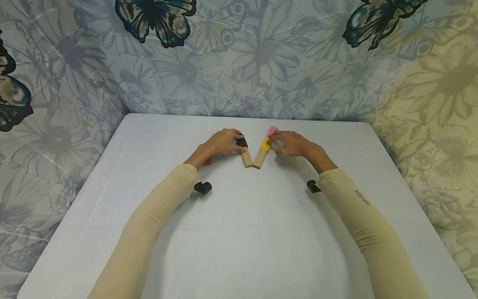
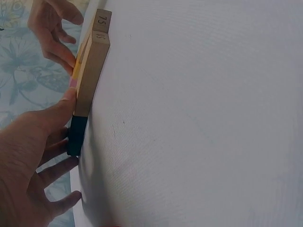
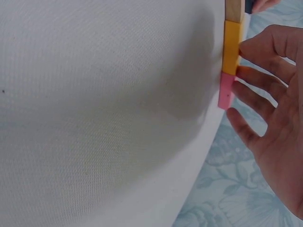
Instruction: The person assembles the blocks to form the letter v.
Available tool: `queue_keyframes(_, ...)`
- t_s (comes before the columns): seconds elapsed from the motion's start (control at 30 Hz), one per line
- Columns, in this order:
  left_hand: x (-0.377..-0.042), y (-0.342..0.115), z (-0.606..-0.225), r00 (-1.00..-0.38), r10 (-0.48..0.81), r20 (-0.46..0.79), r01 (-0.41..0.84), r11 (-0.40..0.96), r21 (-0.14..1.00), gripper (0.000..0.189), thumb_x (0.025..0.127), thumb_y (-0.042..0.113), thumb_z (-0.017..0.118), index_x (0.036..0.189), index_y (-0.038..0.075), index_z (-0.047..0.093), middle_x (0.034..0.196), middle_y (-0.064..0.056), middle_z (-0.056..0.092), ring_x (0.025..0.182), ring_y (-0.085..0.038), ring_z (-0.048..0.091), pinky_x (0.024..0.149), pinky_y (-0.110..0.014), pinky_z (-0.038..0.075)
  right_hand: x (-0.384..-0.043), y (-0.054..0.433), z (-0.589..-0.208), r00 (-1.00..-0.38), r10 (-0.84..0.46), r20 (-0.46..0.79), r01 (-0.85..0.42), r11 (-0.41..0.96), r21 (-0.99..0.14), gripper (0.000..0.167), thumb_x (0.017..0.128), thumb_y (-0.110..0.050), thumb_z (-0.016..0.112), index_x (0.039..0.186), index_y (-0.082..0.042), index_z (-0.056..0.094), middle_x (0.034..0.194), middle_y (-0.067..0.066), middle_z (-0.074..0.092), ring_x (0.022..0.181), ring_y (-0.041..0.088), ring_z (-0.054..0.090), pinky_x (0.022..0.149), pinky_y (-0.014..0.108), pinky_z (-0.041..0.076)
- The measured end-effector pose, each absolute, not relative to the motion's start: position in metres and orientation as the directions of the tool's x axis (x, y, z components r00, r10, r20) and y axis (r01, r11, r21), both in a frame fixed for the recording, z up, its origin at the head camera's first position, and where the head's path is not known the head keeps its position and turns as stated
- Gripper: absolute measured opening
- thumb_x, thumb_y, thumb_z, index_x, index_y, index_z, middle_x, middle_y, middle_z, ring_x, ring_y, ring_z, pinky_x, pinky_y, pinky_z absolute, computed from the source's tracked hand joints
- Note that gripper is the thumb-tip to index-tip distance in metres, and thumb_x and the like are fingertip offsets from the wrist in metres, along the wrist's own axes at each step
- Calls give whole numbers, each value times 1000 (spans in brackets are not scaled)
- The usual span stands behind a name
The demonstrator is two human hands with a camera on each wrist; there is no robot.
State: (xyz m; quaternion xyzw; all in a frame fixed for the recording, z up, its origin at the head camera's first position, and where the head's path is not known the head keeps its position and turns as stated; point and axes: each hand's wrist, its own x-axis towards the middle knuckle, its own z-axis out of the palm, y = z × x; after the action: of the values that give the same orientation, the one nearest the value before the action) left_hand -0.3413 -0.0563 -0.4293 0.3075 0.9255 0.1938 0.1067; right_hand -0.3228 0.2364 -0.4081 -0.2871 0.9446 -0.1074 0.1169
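Small blocks make a V on the table. Its left arm is a plain wood block [image 1: 247, 158] with a dark block [image 1: 242, 142] at its far end; the right arm has a wood block [image 1: 260, 159], then a yellow block [image 3: 231, 47] and a pink block [image 3: 226, 90]. My left hand [image 1: 223, 141] pinches the dark block, thumb near its joint with the wood. At the yellow and pink blocks, my right hand [image 1: 295, 144] touches with relaxed fingertips, its thumb apart in the left wrist view. Dark print marks the wood ends, which meet at the V's point.
A red block [image 1: 207, 161] lies under my left wrist, mostly hidden. The white table [image 1: 254, 232] ends behind the V at a flowered, butterfly-printed backdrop [image 1: 261, 62]. Dark wrist cameras [image 1: 203, 187] hang below both sleeves.
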Motion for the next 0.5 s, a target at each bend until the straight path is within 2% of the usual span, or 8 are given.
queue_keyframes(0.5,-343,-59,-431,-786,615,-60,538,729,423,72,96,53,71,151,10,56,162,-9,50,152,-34,45,123,-51,40,-323,236,-407,-794,-589,-151,-540,797,-269,51,83,-16,59,131,-5,70,150,19,58,134,45,57,115,64,42)
